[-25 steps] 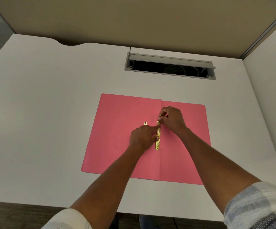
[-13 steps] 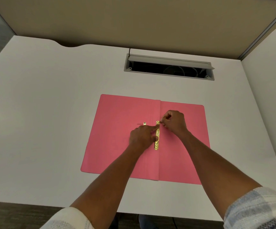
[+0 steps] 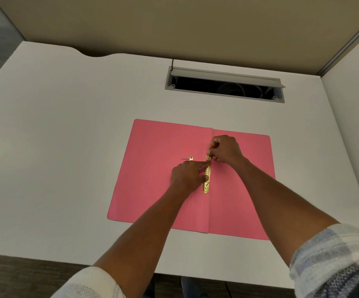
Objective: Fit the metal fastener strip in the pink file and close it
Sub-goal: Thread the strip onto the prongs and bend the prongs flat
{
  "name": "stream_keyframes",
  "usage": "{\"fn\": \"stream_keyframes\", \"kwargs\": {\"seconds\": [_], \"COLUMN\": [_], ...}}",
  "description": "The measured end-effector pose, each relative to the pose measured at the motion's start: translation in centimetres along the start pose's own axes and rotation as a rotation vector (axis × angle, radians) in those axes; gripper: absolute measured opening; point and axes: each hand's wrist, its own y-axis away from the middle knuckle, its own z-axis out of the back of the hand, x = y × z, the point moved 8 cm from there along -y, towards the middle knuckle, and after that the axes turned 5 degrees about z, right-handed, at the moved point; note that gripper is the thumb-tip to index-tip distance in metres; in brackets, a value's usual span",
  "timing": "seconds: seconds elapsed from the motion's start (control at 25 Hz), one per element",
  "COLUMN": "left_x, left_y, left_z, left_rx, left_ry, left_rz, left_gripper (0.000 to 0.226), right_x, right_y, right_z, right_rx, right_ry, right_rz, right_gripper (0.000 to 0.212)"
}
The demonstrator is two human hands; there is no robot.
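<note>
The pink file [image 3: 157, 168] lies open and flat on the white desk. A gold metal fastener strip [image 3: 207, 183] lies along its centre fold. My left hand [image 3: 187, 176] rests on the left flap, its index finger pressing the strip near its upper part. My right hand [image 3: 224, 150] pinches the strip's top end with its fingertips. A small gold piece [image 3: 190, 158] with a thin dark prong lies on the left flap, just above my left hand.
The white desk [image 3: 67, 147] has a grey cable opening [image 3: 224, 83] with a raised lid behind the file. A beige partition stands at the back and a white panel [image 3: 354, 125] on the right. The desk's front edge runs just below the file.
My right hand has shifted slightly at the strip's top end, down and then back up. My left hand and the strip have stayed in place.
</note>
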Motion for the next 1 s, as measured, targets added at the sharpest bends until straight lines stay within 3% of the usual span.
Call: {"fn": "stream_keyframes", "kwargs": {"seconds": [0.76,0.88,1.0], "left_x": [0.0,0.1,0.2], "left_y": [0.1,0.0,-0.1], "left_z": [0.0,0.1,0.1], "left_rx": [-0.013,-0.001,0.0], "left_ry": [-0.003,0.02,0.031], "left_rz": [-0.03,-0.013,-0.006], "left_gripper": [0.049,0.05,0.051], "right_x": [-1.5,-2.6,-3.8], "right_y": [2.6,6.1,10.2], "right_z": [0.3,-0.2,-2.6], "right_rx": [-0.076,-0.141,-0.058], "right_ry": [-0.228,-0.296,-0.48], "right_rz": [-0.094,-0.186,-0.384], "right_gripper": [0.01,0.006,0.024]}}
